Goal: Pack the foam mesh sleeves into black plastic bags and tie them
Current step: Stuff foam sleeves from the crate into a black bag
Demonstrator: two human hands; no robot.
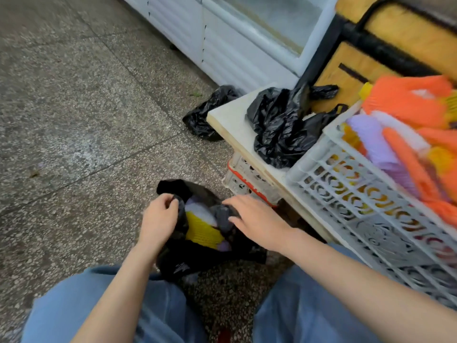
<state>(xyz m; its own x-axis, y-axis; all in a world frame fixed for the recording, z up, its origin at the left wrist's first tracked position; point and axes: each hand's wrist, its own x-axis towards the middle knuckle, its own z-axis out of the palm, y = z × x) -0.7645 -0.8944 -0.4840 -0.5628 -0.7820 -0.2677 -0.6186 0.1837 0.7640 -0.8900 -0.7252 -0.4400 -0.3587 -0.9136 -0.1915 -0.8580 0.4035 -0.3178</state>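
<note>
- While both hands are low over the speckled floor point(74, 120), the left hand point(159, 219) has its fingers curled, pinching the left rim of the black bag point(178, 263).
- Foam mesh sleeves point(202, 231), yellow, white and lilac, lie in the bag's open mouth.
- The right hand point(257, 219) rests on the bag's right rim, fingers spread and fairly straight.
- Further right, spare bags point(277, 129) lie crumpled on a pale table point(230, 120), touching a white crate point(346, 189) heaped with loose sleeves point(408, 102).

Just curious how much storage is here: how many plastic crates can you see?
2. One white crate holding foam sleeves sits on the table; a red-rimmed crate stands under it. Others may be hidden.
</note>
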